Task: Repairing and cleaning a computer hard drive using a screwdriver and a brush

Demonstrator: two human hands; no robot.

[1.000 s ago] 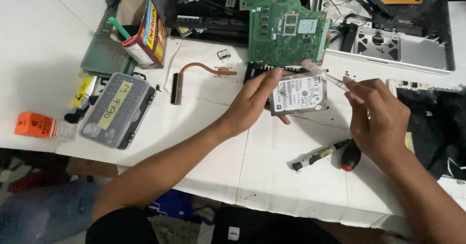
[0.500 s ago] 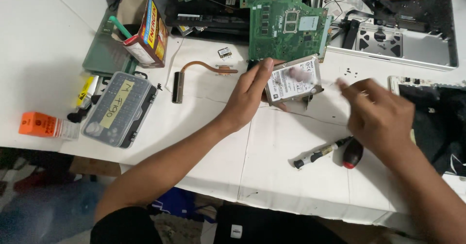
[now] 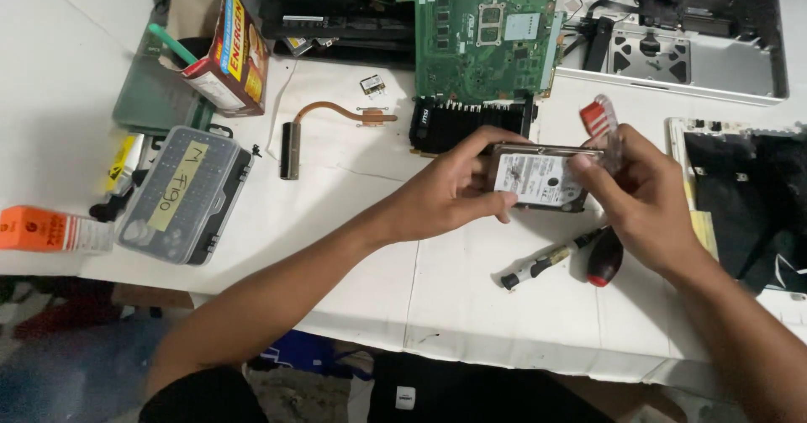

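The hard drive [image 3: 538, 179] is already out of the laptop, held above the tabletop [image 3: 471, 288]: left hand [image 3: 450, 189] clamps its edge, right hand [image 3: 643, 192] grips a red-handled screwdriver [image 3: 601, 124] against it. Its screws apparently remain; motherboard [image 3: 483, 36] lies stripped beyond.

Electronics repair workshop. The white counter [image 3: 353, 246] carries a bare green motherboard [image 3: 483, 32], an opened laptop chassis [image 3: 689, 61], a copper heat pipe [image 3: 336, 113], a clear screwdriver-bit case [image 3: 181, 194] and a red-handled screwdriver [image 3: 559, 259]. Parts lie loose and disassembled.
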